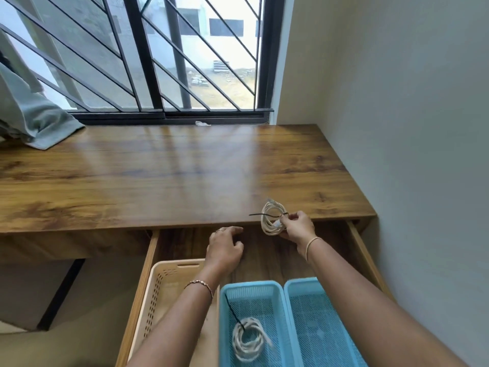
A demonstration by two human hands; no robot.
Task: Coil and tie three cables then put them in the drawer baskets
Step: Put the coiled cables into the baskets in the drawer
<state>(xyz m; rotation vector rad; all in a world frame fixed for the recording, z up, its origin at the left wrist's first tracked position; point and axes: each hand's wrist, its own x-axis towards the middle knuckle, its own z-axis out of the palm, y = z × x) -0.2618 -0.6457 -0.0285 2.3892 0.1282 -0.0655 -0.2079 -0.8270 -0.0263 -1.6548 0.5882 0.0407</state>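
At far left a grey cloth (34,112) is seen bunched on the counter (158,168), cut off by the frame edge. Below, in the open drawer (362,250), a cream basket (158,287) is partly hidden by the left forearm. The left hand (225,247) is held over the drawer's bare floor, fingers loosely curled with nothing in them; whether the wood is touched cannot be told. Next, a blue basket (225,313), cut off at the bottom edge, is seen with a tied coil (247,337) lying flat inside, slightly blurred, its black tail pointing toward the basket's far left corner. Over the counter's front edge a white coil (272,218) is held upright on edge, long axis near vertical, its black tie (260,214) pointing left; it is pinched at its right side by the right hand (299,226). A second blue basket (317,313) lies just beside the first, its near end cut off.
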